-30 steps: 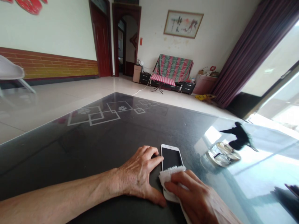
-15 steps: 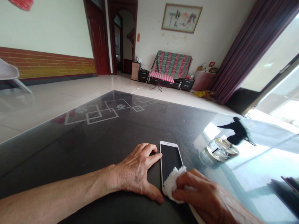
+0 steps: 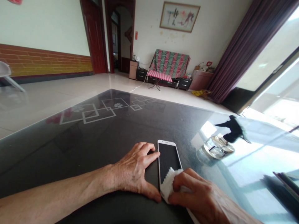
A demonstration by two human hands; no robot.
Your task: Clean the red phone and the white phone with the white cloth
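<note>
A white smartphone (image 3: 168,158) with a dark screen lies flat on the black glass table (image 3: 98,137). My left hand (image 3: 135,171) rests on the table against the phone's left edge, thumb near its lower corner, fingers curled along its side. My right hand (image 3: 201,199) pinches a white cloth (image 3: 169,183) and presses it onto the lower part of the screen.
A clear spray bottle (image 3: 221,143) with a black trigger head lies on its side to the right of the phone. A dark flat object (image 3: 285,183) sits at the table's right edge. Beyond the table are tiled floor, a covered cabinet and purple curtains.
My right hand has slid the cloth down and left across the lower screen. The left hand stays against the phone. The camera has shifted slightly.
</note>
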